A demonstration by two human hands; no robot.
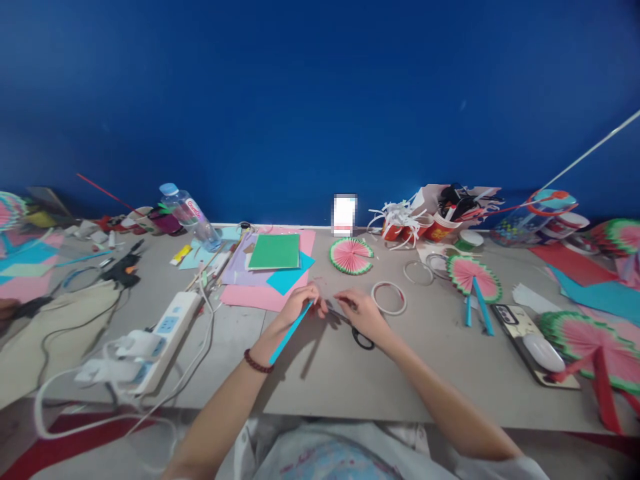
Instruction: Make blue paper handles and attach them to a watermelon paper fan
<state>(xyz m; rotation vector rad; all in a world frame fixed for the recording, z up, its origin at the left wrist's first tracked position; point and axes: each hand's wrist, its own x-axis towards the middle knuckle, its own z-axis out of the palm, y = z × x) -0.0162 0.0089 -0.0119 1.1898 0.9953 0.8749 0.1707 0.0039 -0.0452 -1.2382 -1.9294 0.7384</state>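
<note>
My left hand [303, 301] is closed around the upper end of a narrow blue paper strip [290, 335], which slants down past my wrist. Just to its right, my right hand [361, 311] is closed on a pair of scissors [363, 340]. One black handle loop shows below the palm, and the blades point left toward my left fingers; my fingers partly hide the scissors. Beyond my hands lies a round pleated pink paper fan with a green edge [351, 256]. A roll of white tape [389, 299] lies close to my right hand.
A green paper stack [275, 251] rests on pink sheets [253, 297] at the back left. A power strip [169, 340] with cables stands left. Farther right are a finished-looking fan [474, 277], a phone [520, 333] and a white mouse [543, 353]. Someone else's hand [8, 311] shows far left.
</note>
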